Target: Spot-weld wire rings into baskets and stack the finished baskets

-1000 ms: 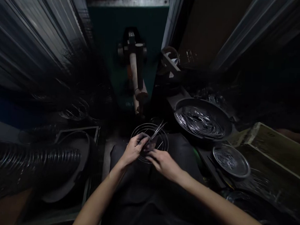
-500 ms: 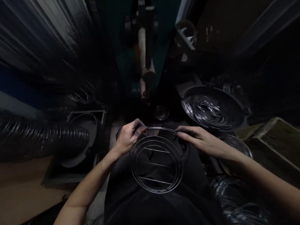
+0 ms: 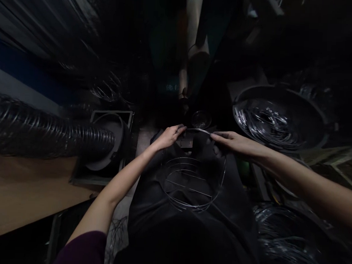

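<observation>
A round wire rack [image 3: 200,206] of thin shiny metal rings, with a few straight cross wires, is held over the dark cloth [image 3: 189,240] on my lap. It is tilted, with its nearest rings low and its top ring at the far side. My left hand [image 3: 170,137] pinches that top ring at its far left. Fingers and thumb of my right hand [image 3: 236,143] close on the same ring further right. Between the two hands a short arc of the ring shows. The rack's sides are thin and dim, so parts of them are hard to make out.
Ahead stands a dark machine with a pale cylinder [image 3: 198,52] above a small round dish [image 3: 201,118]. To the right, a wide basin [image 3: 318,110] holds wire pieces; more wire [image 3: 287,243] lies below it. A long stack of wire rings [image 3: 63,135] and brown board [image 3: 29,192] are left.
My view has tipped down, so the surroundings sit higher and further right. The rack is tilted differently, its top ring further from the lower rings. Both hands still grip it.
</observation>
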`<action>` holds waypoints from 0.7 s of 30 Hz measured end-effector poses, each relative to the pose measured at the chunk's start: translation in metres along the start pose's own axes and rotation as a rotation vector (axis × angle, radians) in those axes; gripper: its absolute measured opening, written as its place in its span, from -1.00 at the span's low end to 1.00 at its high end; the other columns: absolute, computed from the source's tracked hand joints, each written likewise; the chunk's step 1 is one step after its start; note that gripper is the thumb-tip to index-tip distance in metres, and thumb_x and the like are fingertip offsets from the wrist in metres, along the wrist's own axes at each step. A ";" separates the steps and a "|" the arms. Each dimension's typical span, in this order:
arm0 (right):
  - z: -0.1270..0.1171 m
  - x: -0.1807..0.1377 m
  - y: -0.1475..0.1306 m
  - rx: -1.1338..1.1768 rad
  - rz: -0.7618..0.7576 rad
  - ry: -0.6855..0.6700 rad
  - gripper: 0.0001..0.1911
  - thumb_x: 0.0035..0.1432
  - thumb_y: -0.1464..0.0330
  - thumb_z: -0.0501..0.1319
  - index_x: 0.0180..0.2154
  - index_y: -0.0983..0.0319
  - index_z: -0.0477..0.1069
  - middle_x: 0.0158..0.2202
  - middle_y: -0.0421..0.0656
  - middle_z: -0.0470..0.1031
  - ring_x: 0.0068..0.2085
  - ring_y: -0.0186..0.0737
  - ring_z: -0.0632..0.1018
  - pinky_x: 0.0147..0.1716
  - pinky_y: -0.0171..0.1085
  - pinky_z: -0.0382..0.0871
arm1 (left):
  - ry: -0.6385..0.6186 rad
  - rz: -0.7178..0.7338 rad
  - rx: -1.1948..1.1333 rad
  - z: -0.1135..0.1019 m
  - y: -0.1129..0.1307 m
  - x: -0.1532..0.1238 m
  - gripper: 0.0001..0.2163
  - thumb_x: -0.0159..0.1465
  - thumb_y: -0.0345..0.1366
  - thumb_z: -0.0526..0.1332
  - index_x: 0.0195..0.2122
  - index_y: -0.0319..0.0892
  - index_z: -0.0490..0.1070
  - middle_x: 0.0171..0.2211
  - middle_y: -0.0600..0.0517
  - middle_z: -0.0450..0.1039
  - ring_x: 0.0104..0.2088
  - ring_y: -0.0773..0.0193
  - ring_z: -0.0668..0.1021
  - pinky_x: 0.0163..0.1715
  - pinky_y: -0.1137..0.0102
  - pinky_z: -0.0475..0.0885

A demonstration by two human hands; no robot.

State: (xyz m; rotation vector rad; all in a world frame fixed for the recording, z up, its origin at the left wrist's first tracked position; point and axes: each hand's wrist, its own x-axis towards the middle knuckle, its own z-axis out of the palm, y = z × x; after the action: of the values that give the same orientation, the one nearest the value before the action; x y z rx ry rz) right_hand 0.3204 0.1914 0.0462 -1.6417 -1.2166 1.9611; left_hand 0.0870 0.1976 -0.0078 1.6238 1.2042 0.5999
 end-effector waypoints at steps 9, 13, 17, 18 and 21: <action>-0.002 0.001 -0.007 -0.098 -0.067 0.018 -0.67 -0.03 0.10 0.33 -0.46 0.26 0.50 -0.55 -0.12 0.47 -0.54 -0.20 0.48 -0.66 -0.33 0.35 | -0.260 -0.147 -0.309 -0.003 0.004 0.009 -0.59 0.26 0.08 -0.03 -0.39 -0.20 0.28 -0.62 0.14 0.09 -0.65 0.44 0.18 -0.62 0.49 0.17; 0.002 0.001 -0.017 -0.251 -0.275 0.028 -0.65 -0.05 0.07 0.32 -0.44 0.24 0.52 -0.53 -0.17 0.47 -0.50 -0.27 0.46 -0.60 -0.38 0.33 | -0.079 0.033 0.009 -0.007 0.034 -0.010 -0.64 0.32 -0.06 -0.05 -0.26 -0.21 0.39 -0.38 -0.01 0.35 -0.31 0.24 0.45 -0.26 0.34 0.36; 0.004 -0.001 -0.020 -0.266 -0.314 0.068 -0.65 -0.02 0.07 0.30 -0.42 0.24 0.53 -0.55 -0.14 0.45 -0.51 -0.26 0.46 -0.59 -0.35 0.34 | 0.157 0.264 0.414 0.008 0.056 -0.089 -0.62 0.28 -0.11 0.08 0.08 -0.12 0.25 0.02 -0.10 0.30 0.10 0.02 0.32 0.06 0.08 0.20; 0.004 -0.002 -0.022 -0.271 -0.299 0.077 -0.65 -0.01 0.07 0.30 -0.42 0.24 0.53 -0.55 -0.13 0.45 -0.51 -0.25 0.46 -0.59 -0.33 0.35 | 0.059 0.356 0.477 0.017 0.057 -0.114 -0.58 0.26 -0.10 0.10 0.11 -0.13 0.22 0.04 -0.11 0.29 0.11 0.02 0.32 0.07 0.08 0.19; 0.006 -0.004 -0.037 -0.364 -0.249 0.022 -0.66 -0.01 0.08 0.29 -0.39 0.24 0.54 -0.52 -0.11 0.47 -0.49 -0.23 0.48 -0.55 -0.30 0.38 | -0.204 0.415 0.614 0.054 0.045 -0.176 -0.61 0.28 -0.18 0.10 0.10 -0.20 0.23 -0.18 -0.07 0.44 -0.13 0.17 0.47 -0.09 0.26 0.33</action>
State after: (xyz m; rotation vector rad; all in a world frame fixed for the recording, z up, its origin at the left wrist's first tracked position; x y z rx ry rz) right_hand 0.3058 0.2082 0.0766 -1.5691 -1.7567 1.6373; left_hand 0.0826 0.0142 0.0401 2.4247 0.9495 0.3094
